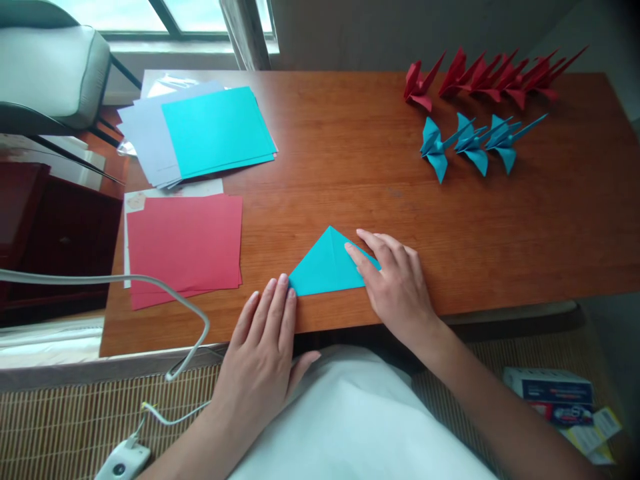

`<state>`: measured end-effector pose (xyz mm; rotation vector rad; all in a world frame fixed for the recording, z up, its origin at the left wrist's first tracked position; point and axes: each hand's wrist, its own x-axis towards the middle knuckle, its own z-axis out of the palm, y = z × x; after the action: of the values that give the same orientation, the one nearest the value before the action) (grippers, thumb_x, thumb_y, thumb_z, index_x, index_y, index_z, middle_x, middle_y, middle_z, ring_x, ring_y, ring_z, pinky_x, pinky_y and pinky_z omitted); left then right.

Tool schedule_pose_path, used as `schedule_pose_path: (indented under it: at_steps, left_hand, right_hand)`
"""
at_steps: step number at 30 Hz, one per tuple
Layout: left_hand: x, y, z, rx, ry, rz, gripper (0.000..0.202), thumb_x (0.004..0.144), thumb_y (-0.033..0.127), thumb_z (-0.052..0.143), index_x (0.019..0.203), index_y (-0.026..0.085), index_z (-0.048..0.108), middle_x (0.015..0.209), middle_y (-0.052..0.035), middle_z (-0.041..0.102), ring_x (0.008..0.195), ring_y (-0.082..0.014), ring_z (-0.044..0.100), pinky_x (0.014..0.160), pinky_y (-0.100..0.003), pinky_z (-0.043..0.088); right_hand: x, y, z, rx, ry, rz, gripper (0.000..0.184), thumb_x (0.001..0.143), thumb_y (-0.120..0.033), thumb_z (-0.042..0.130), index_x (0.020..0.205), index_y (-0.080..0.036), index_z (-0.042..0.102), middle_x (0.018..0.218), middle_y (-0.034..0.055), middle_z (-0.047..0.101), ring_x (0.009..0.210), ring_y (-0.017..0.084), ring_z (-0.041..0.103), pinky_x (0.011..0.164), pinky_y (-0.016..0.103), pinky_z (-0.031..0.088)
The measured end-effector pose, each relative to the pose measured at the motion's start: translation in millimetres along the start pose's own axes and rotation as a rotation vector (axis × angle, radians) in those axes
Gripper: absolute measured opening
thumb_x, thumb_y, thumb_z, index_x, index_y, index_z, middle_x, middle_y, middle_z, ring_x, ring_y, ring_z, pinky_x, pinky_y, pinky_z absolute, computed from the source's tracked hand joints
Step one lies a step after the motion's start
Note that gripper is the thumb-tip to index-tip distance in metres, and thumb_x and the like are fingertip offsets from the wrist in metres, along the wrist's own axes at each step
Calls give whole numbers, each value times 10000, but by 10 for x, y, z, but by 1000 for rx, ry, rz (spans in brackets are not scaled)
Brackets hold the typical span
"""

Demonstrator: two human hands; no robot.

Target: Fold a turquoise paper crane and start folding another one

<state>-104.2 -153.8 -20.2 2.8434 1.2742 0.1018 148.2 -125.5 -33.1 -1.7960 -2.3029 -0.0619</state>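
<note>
A turquoise sheet of paper [327, 267], folded into a triangle with a crease down its middle, lies flat near the table's front edge with its peak pointing away from me. My left hand [265, 353] rests flat, fingertips touching the triangle's left corner. Over the right corner lies my right hand [395, 280], its fingers stretched out and the index fingertip on the paper. Part of that corner is hidden under the right hand. Neither hand grips anything.
Red paper sheets [185, 243] and turquoise sheets [220, 130] over white ones lie at left. Red folded cranes [500, 73] and blue folded cranes [467, 143] stand at the back right of the wooden table [330, 173]. A white cable [165, 287] crosses the front left.
</note>
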Motion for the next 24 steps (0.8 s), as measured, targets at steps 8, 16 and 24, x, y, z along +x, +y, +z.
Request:
schedule_pose_path:
  at_steps: [8,16,24]
  left_hand:
    - [-97,41,47,-28,21,-117,915,972,569,488,1613,5,157,1650,-272,250,1543,-404,248,1236,-559,236]
    - [-56,80,67,-86,41,-124,957,936,543,575,1619,27,147,1659,-278,221,1538,-430,245,1233,-608,215]
    - [152,-82,-54,-402,176,-169,946,927,385,667,1640,159,88,1676,-223,229,1554,-368,237,1219,-586,314]
  right_hand:
    - [31,10,-25,284,99,87,389,1000,-208,537,1389,-197,550,1370,121,648,1242,299,565,1029,477,468]
    - [90,-18,-153,658,87,230,376,899,-199,670,1269,-241,618,975,50,668,928,228,623,846,384,544]
    - [47,72,-404,810,87,338,44,921,-255,661,911,-234,698,869,12,724,836,198,672,757,325,519]
